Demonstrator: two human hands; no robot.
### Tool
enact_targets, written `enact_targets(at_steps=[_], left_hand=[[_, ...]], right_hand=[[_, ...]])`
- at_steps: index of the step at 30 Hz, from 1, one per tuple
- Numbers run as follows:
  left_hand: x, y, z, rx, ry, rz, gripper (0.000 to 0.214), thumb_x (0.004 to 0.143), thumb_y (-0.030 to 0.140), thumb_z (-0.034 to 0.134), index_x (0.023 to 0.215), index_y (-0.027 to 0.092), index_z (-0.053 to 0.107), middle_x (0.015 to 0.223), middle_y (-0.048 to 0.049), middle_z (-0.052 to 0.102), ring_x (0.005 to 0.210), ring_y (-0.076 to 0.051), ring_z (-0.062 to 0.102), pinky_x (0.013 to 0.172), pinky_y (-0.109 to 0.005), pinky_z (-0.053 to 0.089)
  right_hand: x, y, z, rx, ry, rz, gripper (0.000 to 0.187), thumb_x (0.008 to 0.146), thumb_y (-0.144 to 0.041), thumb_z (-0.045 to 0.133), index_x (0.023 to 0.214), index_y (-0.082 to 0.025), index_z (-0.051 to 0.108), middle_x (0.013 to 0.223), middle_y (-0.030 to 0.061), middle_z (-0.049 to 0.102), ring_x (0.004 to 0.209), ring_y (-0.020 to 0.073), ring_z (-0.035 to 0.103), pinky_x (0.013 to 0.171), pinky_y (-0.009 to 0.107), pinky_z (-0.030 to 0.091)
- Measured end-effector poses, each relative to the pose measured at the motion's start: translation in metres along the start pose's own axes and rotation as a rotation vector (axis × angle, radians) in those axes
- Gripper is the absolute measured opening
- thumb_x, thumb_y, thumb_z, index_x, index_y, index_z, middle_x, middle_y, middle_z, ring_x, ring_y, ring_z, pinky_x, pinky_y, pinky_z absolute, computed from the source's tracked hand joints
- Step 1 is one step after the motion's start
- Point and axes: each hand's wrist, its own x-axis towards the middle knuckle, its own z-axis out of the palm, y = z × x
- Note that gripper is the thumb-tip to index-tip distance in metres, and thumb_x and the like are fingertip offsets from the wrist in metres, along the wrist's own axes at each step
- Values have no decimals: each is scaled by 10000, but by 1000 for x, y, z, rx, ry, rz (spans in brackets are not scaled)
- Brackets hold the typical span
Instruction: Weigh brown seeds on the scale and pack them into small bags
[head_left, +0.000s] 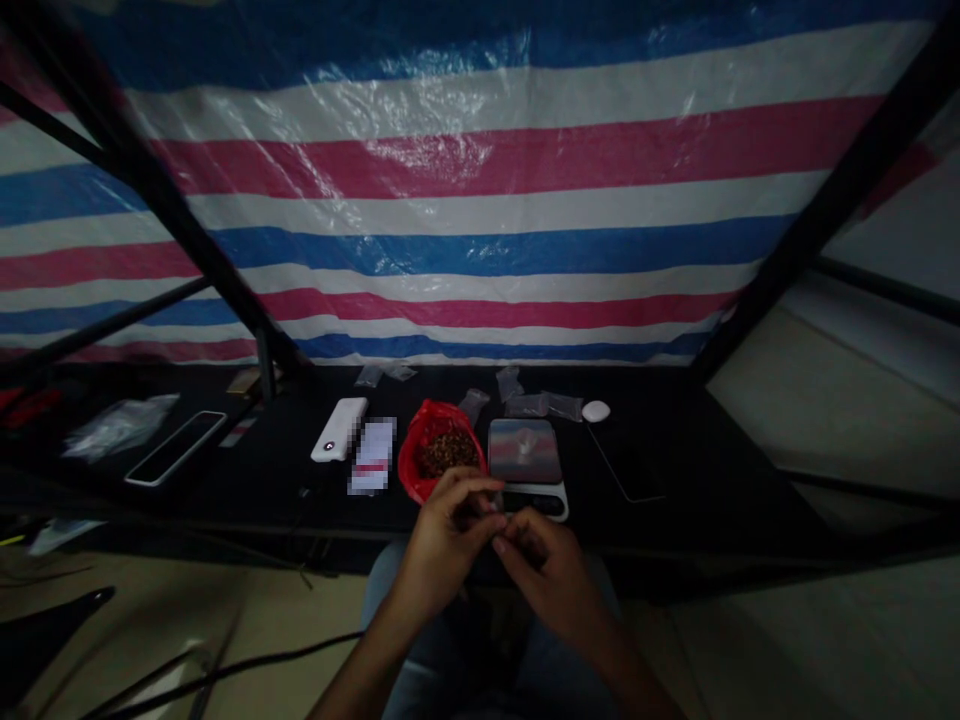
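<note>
My left hand (448, 535) and my right hand (551, 560) meet at the table's front edge, fingertips pinched close together. Between them is a bit of clear film that looks like a small plastic bag (496, 501), mostly hidden by the fingers. Just beyond my left hand sits an open red plastic bag (409, 468) holding small brown pieces (448, 452). A digital scale (525, 455) with a shiny metal plate stands beyond my right hand; a small clear item seems to lie on the plate, too faint to make out. My fingers partly cover the scale's front.
Several small clear bags (527, 404) lie behind the scale. A white power bank (340, 430) and a lit phone (373, 456) are left of the red bag. To the right are a dark phone (625, 462) and a white oval object (596, 411). Another phone (176, 448) lies far left.
</note>
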Motion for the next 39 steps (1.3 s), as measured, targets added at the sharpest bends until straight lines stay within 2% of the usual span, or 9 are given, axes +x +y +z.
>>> enact_targets(at_steps=[4,7,13,19,22,25,28,35,39], left_hand=[[0,-1,2,-34,4,-43,276,711,139,804,954,269,789,1117,-45,601,926,-158,634,809,-274,543],[1,0,4,-53,-5,-44,262,697,156,834,934,257,788,1091,-47,606,963,-170,638,818,-273,539],[0,5,5,-155,-125,-82,244,734,190,835,964,232,765,1111,-52,604,953,-157,645,801,-261,549],[-3,5,1,-273,-203,-107,213,770,226,824,974,231,761,1205,-71,580,1089,-202,639,871,-296,564],[-6,6,0,-247,-221,-85,186,837,251,769,1023,250,766,1242,-76,585,1154,-213,616,951,-321,542],[-7,6,0,-202,-210,-67,160,865,255,737,1022,254,769,1243,-80,596,1180,-218,601,960,-316,533],[-8,4,1,-218,-193,-83,159,857,260,744,1014,243,766,1258,-86,579,1172,-228,604,939,-325,547],[-12,-1,2,-273,-197,-140,190,822,235,764,1012,223,751,1279,-86,523,1154,-221,609,929,-325,558],[-12,-3,2,-227,-192,-116,263,794,194,761,1050,225,711,1289,-76,509,1139,-218,609,916,-336,563]], right_hand=[[0,7,1,-18,-48,-12,174,947,-301,555,822,-185,592,732,0,614,662,141,557,613,255,413],[-1,6,-2,-25,-75,-64,155,960,-280,530,919,-179,640,797,20,655,711,157,590,659,268,439],[-5,2,-11,21,-110,-123,230,999,-329,504,1075,-189,669,963,61,701,879,193,642,792,300,480],[-6,3,-15,3,-128,-87,290,1020,-382,470,895,-176,631,798,26,635,720,151,570,669,268,438],[-6,3,-14,7,-95,-92,239,989,-367,525,893,-173,628,789,16,622,712,146,557,656,263,430],[-6,5,-11,9,-85,-57,242,978,-362,543,847,-171,613,745,3,594,678,137,536,622,255,412],[-7,7,-9,56,-90,-22,270,989,-381,523,841,-170,604,727,0,583,653,131,523,593,250,402],[-9,5,-8,94,-105,-22,322,1015,-395,486,810,-176,603,741,9,605,667,136,542,636,261,429],[-8,6,-8,89,-122,-17,326,1019,-408,482,818,-181,601,757,8,606,678,136,543,636,255,420]])
